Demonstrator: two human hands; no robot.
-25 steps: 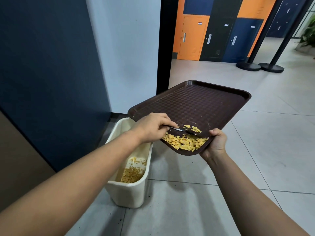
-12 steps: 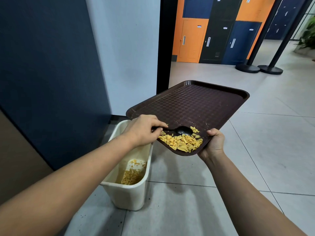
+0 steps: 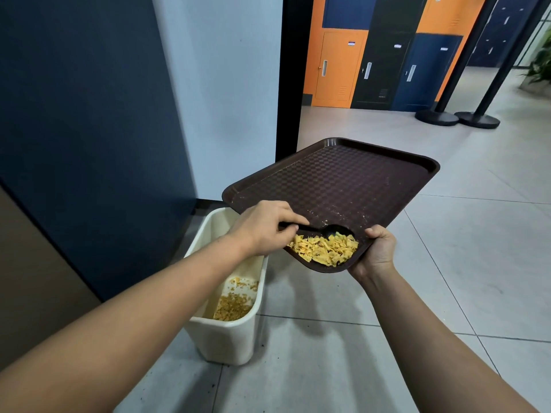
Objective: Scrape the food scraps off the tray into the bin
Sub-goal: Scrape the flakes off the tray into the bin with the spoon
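While the dark brown textured plastic tray (image 3: 343,186) is tilted with its near corner lowest, the pile of yellow flaky food scraps (image 3: 325,248) sits gathered in that corner, and the corner hangs over bare floor tile, to the right of the cream rectangular plastic bin (image 3: 235,335) rather than above its opening. The head view, the only one, shows the right hand (image 3: 375,251) gripping the tray's near edge beside the low corner, thumb curled over the rim. The left hand (image 3: 262,228) has its fingers (image 3: 293,219) curled together around the handle of a dark spoon (image 3: 334,229), whose bowl rests on the tray just behind the scraps.

To do this step well, I judge that the tray corner should first go left until it overhangs the bin's mouth; otherwise a push would likely drop scraps on the floor. The bin already holds some scraps at its bottom, so it stands ready. The spoon's edge is best kept flat against the tray surface and drawn toward the low corner in short strokes, so flakes slide rather than jump. A steeper tilt would help the light flakes run, with the right hand holding firm against the spoon's push. Pale crumbs speckle the upper tray and probably need a final sweep.
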